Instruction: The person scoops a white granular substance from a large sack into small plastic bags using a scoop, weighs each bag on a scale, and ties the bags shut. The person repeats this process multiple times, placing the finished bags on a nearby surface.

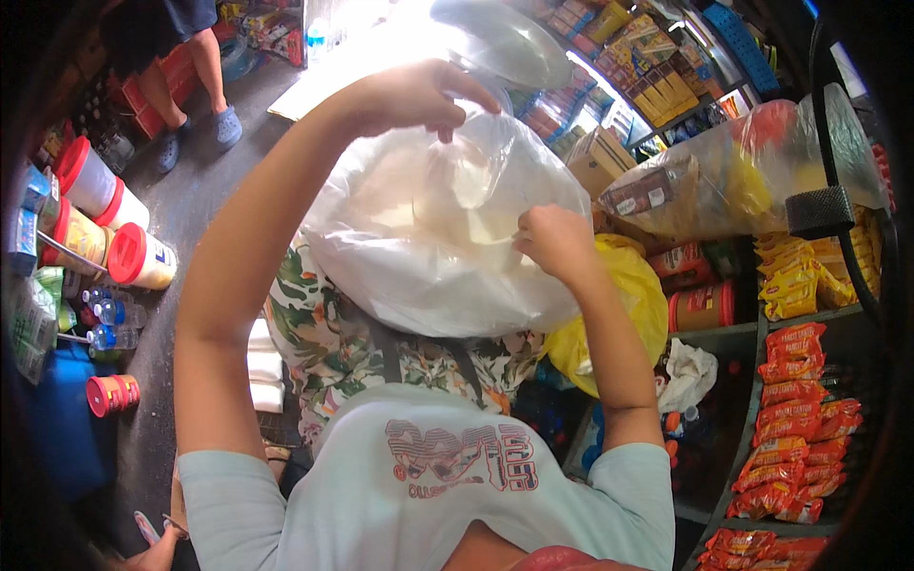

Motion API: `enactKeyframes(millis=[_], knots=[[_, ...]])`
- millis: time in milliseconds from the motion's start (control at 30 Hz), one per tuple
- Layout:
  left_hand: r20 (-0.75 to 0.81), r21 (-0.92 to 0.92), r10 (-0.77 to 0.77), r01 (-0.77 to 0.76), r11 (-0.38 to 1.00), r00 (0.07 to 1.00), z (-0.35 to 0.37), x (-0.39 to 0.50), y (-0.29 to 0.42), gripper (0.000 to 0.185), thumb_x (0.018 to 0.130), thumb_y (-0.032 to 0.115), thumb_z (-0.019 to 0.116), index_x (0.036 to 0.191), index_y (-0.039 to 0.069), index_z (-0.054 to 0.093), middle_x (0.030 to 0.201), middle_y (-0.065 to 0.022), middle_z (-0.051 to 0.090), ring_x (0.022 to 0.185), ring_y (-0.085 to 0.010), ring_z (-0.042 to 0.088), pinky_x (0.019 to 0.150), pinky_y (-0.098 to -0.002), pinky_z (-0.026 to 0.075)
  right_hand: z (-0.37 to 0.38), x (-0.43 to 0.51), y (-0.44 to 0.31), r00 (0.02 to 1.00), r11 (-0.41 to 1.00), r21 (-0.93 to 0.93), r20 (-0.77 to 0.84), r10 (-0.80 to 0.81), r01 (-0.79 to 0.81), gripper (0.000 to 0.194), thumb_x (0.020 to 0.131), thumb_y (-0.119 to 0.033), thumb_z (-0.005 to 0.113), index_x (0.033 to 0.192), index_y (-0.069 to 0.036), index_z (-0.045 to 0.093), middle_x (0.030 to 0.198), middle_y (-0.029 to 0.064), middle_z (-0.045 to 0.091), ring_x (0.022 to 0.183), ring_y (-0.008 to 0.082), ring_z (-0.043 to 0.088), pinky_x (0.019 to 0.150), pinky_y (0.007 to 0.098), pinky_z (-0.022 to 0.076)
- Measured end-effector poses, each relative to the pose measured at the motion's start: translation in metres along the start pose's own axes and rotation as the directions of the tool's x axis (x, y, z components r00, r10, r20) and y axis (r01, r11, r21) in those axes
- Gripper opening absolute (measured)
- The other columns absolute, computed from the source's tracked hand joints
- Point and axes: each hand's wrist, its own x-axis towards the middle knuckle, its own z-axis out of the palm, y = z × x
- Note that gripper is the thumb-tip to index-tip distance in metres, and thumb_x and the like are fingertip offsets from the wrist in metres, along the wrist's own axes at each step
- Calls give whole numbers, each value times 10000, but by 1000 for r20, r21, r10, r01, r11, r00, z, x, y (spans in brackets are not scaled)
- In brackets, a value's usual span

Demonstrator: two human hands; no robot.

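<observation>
A large translucent white plastic bag [428, 292] rests on my lap, with pale contents showing dimly through it. My left hand [421, 100] is at the bag's upper edge, its index finger extended and its fingertips touching or close to the film. At the bag's right side is my right hand [546, 239], its fingers bent and pinching the plastic. What lies inside the bag cannot be made out. Just right of it, partly behind my right forearm, hangs a yellow plastic bag [635, 285]. A round translucent lid or basin [507, 43] sits beyond the bag.
Shelves with orange noodle packets [785, 414] and yellow packets [789, 282] stand at the right. Red-lidded tubs [143, 257] and water bottles [118, 314] line the left. A person's legs in blue clogs [228, 128] are at the upper left. A clear bag of goods [735, 171] hangs upper right.
</observation>
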Motion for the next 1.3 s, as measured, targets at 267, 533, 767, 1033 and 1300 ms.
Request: enactKeyframes(millis=[267, 533, 767, 1033, 1300], knots=[[-105, 51, -74, 79, 996, 992, -1, 1, 2, 368, 690, 10, 526, 1017, -22, 693, 1023, -109, 682, 686, -115, 561, 641, -266, 496, -74, 16, -32, 921, 934, 94, -225, -318, 346, 132, 830, -177, 650, 932, -99, 681, 750, 128, 636, 722, 286, 653, 655, 396, 493], [-313, 11, 290, -302, 953, 904, -81, 19, 69, 411, 900, 140, 533, 1277, -23, 537, 1142, -180, 629, 976, -162, 566, 931, -306, 423, -146, 46, 16, 837, 683, 582, -541, -80, 442, 265, 945, -273, 579, 871, -21, 617, 687, -12, 608, 623, 49, 571, 571, 198, 464], [-832, 457, 405, 54, 888, 380, -41, -96, -22, 189, 863, 182, 656, 817, -1, 671, 710, -67, 642, 650, -136, 593, 629, -272, 446, -260, 122, 59, 706, 614, 606, -700, 108, 506, 221, 912, -203, 585, 856, -4, 665, 690, 35, 636, 602, 126, 591, 553, 285, 472], [-899, 349, -10, 732, 585, 437, 126, -200, -187, 592, 926, 284, 510, 1442, 62, 323, 1450, -224, 328, 1325, -396, 319, 1084, -495, 252, -285, 182, 97, 410, 777, 359, -901, 143, 518, 227, 917, -173, 531, 781, -10, 612, 655, 63, 617, 608, 149, 611, 575, 305, 488], [-869, 323, -113, 724, 610, 482, 109, -197, -183, 492, 844, 192, 568, 1305, 34, 503, 1357, -190, 448, 1262, -374, 395, 1050, -483, 297, -187, 229, 99, 598, 904, 354, -787, 149, 240, 317, 906, -295, 602, 1000, 5, 649, 752, 25, 669, 663, 121, 642, 643, 273, 516]])
